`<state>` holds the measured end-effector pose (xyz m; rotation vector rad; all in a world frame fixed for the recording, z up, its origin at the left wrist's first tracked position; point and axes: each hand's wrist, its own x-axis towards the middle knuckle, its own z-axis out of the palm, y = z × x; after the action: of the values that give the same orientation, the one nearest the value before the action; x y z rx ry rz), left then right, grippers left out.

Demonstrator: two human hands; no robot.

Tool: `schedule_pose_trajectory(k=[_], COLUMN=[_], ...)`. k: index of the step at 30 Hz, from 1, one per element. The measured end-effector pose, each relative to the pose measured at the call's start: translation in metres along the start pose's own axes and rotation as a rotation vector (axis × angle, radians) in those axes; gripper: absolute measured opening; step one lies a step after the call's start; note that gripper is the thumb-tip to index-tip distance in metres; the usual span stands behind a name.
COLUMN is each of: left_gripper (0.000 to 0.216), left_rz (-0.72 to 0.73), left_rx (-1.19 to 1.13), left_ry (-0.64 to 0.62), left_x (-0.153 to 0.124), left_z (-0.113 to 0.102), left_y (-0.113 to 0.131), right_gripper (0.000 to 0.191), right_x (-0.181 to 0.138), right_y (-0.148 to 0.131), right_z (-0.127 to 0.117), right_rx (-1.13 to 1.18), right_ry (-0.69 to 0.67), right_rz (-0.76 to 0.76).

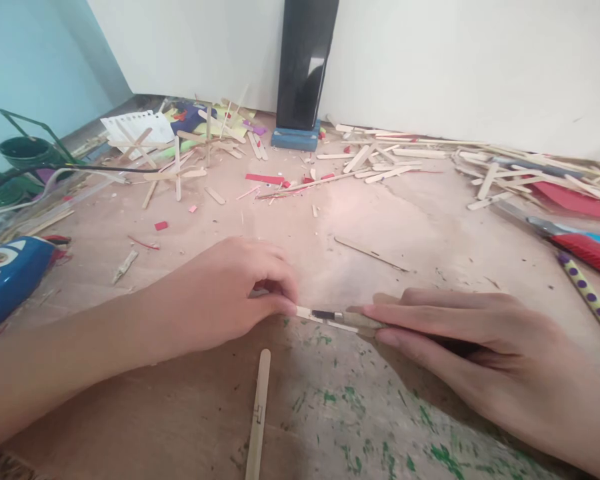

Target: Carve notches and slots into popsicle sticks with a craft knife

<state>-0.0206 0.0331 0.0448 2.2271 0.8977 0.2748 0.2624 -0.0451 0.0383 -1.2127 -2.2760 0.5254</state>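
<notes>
Between the thumb and fingertips of my left hand [240,287] is the end of a wooden craft stick [349,327], lying low over the table. My right hand [485,353] is closed in a pinch around the tan handle of a small craft knife [363,320]. Its dark blade points left and rests on or just over the stick, close to my left fingertips; I cannot tell how deep it sits. Nearer to me lies a second craft stick [260,413] with a small pencilled shape on it.
A blue device with an eye design [15,273] is at left. On the right lie a red box cutter [587,250] and a dotted stick [590,293]. A black phone-like slab [305,60] stands in a blue holder [295,138]. Loose sticks and paper scraps line the back.
</notes>
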Motion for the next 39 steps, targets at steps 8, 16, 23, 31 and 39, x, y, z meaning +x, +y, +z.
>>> schedule_pose_trajectory(k=[8, 16, 23, 31, 39], left_gripper=[0.015, 0.017, 0.016, 0.016, 0.016], left_rz=[0.001, 0.009, 0.009, -0.087, -0.114], left_rx=[0.014, -0.002, 0.009, 0.026, 0.017], left_ry=[-0.002, 0.013, 0.003, -0.046, -0.039], left_x=[-0.0009, -0.0004, -0.0008, -0.0014, -0.0004], left_z=[-0.0004, 0.0014, 0.002, -0.0002, 0.0013], left_y=[-0.0009, -0.0008, -0.0017, 0.0029, 0.0037], right_gripper=[0.021, 0.025, 0.02, 0.024, 0.025], right_x=[0.0012, -0.0041, -0.003, -0.0013, -0.002], right_y=[0.0022, 0.0051, 0.0038, 0.008, 0.0058], right_z=[0.0024, 0.0027, 0.0059, 0.003, 0.0047], right_rx=[0.005, 0.004, 0.044, 0.209, 0.127], right_ry=[-0.008, -0.005, -0.008, -0.056, -0.036], right_rz=[-0.024, -0.037, -0.025, 0.013, -0.078])
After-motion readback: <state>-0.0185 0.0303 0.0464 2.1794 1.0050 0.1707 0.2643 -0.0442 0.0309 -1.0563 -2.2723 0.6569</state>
